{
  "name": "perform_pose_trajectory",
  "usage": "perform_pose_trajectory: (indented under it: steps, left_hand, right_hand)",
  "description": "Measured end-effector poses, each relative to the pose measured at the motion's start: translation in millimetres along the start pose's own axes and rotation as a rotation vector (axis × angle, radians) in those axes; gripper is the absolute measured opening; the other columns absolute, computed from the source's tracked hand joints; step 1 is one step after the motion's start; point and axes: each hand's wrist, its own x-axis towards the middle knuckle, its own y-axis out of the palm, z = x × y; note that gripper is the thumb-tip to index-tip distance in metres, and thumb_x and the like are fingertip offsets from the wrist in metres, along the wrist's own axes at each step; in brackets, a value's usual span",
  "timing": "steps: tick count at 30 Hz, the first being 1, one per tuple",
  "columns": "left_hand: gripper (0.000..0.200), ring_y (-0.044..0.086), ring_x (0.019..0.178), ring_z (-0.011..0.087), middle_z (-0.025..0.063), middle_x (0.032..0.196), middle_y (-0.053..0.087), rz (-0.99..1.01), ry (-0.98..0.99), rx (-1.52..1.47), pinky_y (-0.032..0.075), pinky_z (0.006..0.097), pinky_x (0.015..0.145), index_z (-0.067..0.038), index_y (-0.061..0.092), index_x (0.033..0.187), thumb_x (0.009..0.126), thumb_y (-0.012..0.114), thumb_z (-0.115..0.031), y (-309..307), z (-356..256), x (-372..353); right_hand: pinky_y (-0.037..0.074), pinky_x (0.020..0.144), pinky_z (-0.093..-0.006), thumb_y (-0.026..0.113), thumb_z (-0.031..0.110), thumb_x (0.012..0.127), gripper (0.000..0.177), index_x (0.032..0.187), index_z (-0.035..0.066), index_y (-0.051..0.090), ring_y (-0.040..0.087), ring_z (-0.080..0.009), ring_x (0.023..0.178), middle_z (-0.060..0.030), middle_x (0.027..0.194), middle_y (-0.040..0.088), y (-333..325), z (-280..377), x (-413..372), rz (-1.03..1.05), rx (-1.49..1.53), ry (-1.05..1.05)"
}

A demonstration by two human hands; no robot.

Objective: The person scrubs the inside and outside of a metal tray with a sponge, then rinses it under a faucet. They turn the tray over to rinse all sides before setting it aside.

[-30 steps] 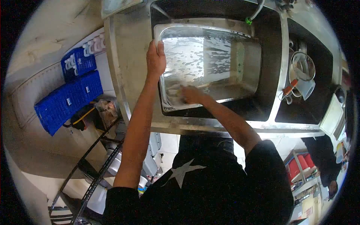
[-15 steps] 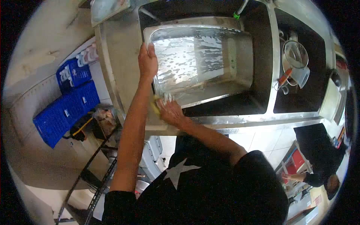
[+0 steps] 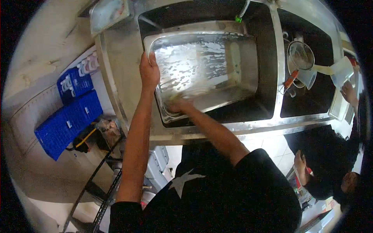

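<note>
A large rectangular metal pan with wet, soapy streaks rests tilted over the left sink basin. My left hand grips the pan's left rim, thumb on the inner side. Inside the pan's lower left corner is my right hand, blurred by motion. Something yellowish shows faintly at its fingers, the sponge-like pad seen more clearly in the earlier frame.
A strainer and other utensils lie in the right basin. A co-worker stands at the right, a hand near a tilted translucent container. Blue crates are at the left. A green-tipped hose hangs above.
My right hand has moved from outside the pan's lower left edge to inside its corner. The co-worker has come closer to the sink, and a container now tips over the right basin.
</note>
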Motion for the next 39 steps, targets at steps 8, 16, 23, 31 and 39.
perform_pose_trajectory:
  steps: [8,16,23,31,39]
  left_hand:
    - [0.036,0.057,0.090,0.0402,0.0250,0.096,0.059,-0.021,-0.082,-0.001,0.044,0.0446,0.079,0.004,0.052,0.106,0.098,0.039,-0.029,2,5,5]
    - [0.038,0.056,0.090,0.0408,0.0260,0.098,0.058,0.005,-0.096,-0.018,0.044,0.0439,0.079,0.005,0.050,0.110,0.097,0.040,-0.029,2,8,6]
    - [0.037,0.056,0.087,0.0413,0.0257,0.096,0.058,-0.162,0.020,0.219,0.044,0.0444,0.077,0.004,0.051,0.110,0.097,0.040,-0.029,13,24,-2]
    - [0.033,0.057,0.084,0.0403,0.0237,0.092,0.058,-0.046,-0.025,-0.020,0.044,0.0441,0.074,0.003,0.052,0.103,0.097,0.041,-0.027,6,4,3]
    - [0.034,0.056,0.082,0.0422,0.0246,0.090,0.058,-0.012,-0.116,-0.024,0.044,0.0452,0.073,0.003,0.053,0.102,0.097,0.041,-0.028,4,1,4]
  right_hand:
    - [0.052,0.069,-0.0454,0.051,0.023,0.086,0.035,0.107,-0.004,0.056,0.064,-0.0327,0.077,-0.0205,0.082,0.064,-84,-103,-31,-0.154,-0.143,-0.075]
    - [0.040,0.087,-0.0604,0.053,0.031,0.083,0.049,0.123,0.003,0.049,0.053,-0.0414,0.107,-0.0243,0.123,0.051,-102,-9,100,-0.711,-0.100,-0.279]
    - [0.026,0.098,-0.0601,0.054,0.023,0.082,0.057,0.133,0.002,0.038,0.034,-0.0360,0.126,-0.0142,0.137,0.038,-57,-89,89,-0.658,-0.708,-0.795]
    - [0.024,0.103,-0.0598,0.058,0.019,0.080,0.058,0.131,0.003,0.039,0.037,-0.0420,0.124,-0.0251,0.134,0.039,-109,29,71,-0.910,-0.236,-0.250]
    - [0.037,0.097,-0.0521,0.052,0.027,0.089,0.039,0.125,0.013,0.050,0.052,-0.0358,0.110,-0.0125,0.126,0.051,-109,-198,59,-0.717,-0.316,-0.319]
